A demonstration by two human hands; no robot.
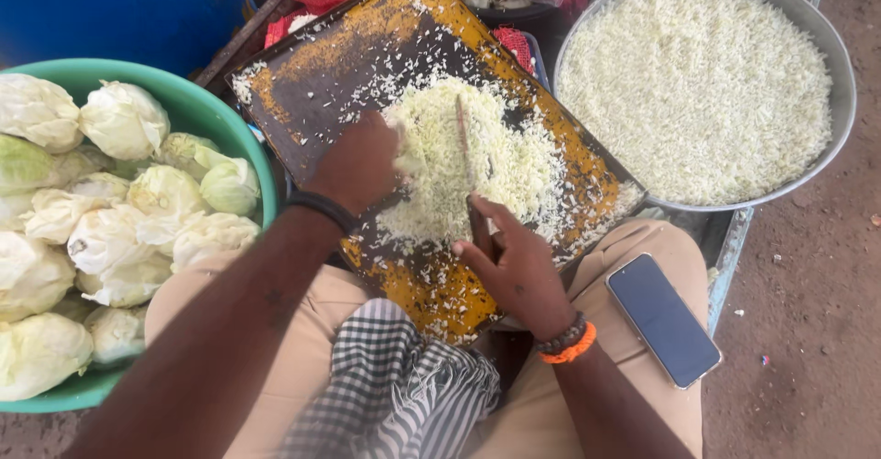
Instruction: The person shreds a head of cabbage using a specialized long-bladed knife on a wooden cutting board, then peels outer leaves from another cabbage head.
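A dark, worn cutting board (312, 83) with yellow edges rests on my lap. A heap of shredded cabbage (514, 161) lies on it. My right hand (514, 271) grips the handle of a knife (465, 142), whose blade stands edge-down in the heap. My left hand (360, 163) presses a piece of cabbage at the heap's left side, fingers curled on it. A black band circles my left wrist; beads and an orange band circle my right wrist.
A green tub (197, 101) of cabbage heads (124, 119) sits at left. A large metal basin (844, 101) of shredded cabbage (697, 92) is at upper right. A phone (663, 319) lies on my right thigh. A checked cloth (395, 386) drapes my lap. A blue container (119, 9) stands behind.
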